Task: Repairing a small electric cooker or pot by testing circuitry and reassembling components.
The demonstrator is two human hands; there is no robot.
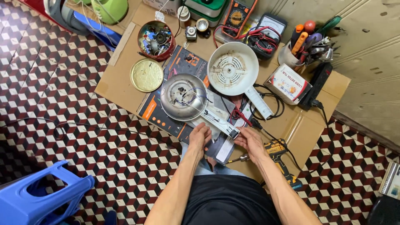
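Both hands' grip [199, 137] [251, 141] at metal pan's handle [218, 121], white box [288, 83] behind

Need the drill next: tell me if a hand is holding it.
No, the drill lies on the cardboard beside the right hand, which touches the pan handle.

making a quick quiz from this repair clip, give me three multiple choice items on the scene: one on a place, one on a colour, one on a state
1. Where does the cordless drill lie?
A. on the stool
B. on the cardboard by the right hand
C. in the tool cup

2. What colour is the plastic stool?
A. blue
B. white
C. orange

3. How does the white plastic housing stand to the metal base?
A. fitted over it
B. apart, inside facing up
C. hidden beneath it

Answers: 1 B, the drill rests just right of that hand. 2 A, its legs and seat are blue. 3 B, the housing lies beside the base, its ribs showing.
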